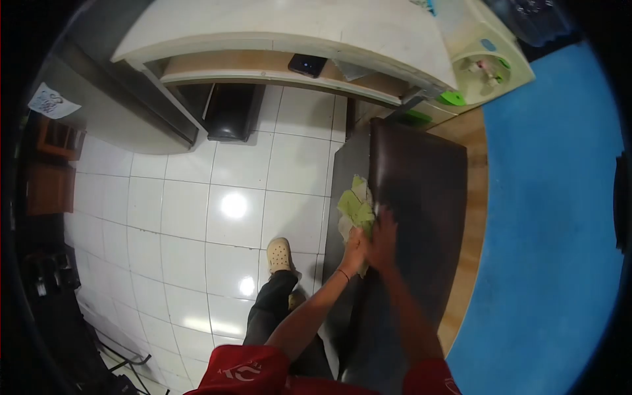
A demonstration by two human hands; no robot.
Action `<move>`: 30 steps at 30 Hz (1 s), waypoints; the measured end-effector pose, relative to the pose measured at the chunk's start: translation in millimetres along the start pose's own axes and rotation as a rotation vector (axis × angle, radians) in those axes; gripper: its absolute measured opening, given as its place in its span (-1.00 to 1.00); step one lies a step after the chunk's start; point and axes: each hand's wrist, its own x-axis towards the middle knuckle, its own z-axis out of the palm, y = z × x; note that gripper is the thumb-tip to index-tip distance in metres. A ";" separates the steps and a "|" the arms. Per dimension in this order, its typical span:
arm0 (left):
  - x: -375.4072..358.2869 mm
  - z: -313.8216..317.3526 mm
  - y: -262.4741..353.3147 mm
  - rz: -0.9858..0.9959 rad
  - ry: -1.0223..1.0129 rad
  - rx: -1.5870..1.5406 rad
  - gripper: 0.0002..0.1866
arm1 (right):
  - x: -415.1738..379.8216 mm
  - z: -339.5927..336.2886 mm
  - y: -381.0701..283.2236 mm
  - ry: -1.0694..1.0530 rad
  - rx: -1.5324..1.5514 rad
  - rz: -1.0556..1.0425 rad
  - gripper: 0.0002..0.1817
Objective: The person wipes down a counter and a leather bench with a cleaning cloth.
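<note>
A green and pale cloth (356,209) hangs crumpled from my left hand (355,249), whose fingers are closed on it. The cloth lies against the side and upper edge of a dark brown padded bench (421,191). Close beside it, my right hand (383,240) rests at the edge of the bench top, fingers stretched out and slightly blurred. Its wrist is right by my left hand, and I see nothing held in it.
A white table (296,18) with an open shelf stands ahead, a black phone (307,64) on the shelf. Under it sits a black stool (230,115). To the right is a blue surface (553,197) with a wooden edge. White tiles (178,210) cover the floor.
</note>
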 end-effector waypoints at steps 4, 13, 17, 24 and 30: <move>-103.7 -56.9 -33.4 -0.082 -0.321 0.098 -0.62 | -133.3 -30.1 -70.5 -0.227 0.698 0.513 -0.41; -258.6 -110.1 -119.1 -0.602 -0.074 -0.443 -0.45 | -193.5 -36.5 -81.9 -0.418 0.402 0.062 -0.40; -191.5 -121.4 -0.8 -0.815 -0.016 -1.177 -0.23 | -153.6 -27.9 -106.0 -0.548 0.369 0.004 -0.39; -108.2 -200.3 63.2 -0.576 -0.120 -0.775 -0.33 | 56.1 -52.8 -106.8 -0.181 -0.046 -0.106 -0.61; 62.2 -333.8 -9.5 -0.477 0.456 -0.596 -0.34 | 161.5 100.7 -70.3 -0.332 1.017 0.390 -0.59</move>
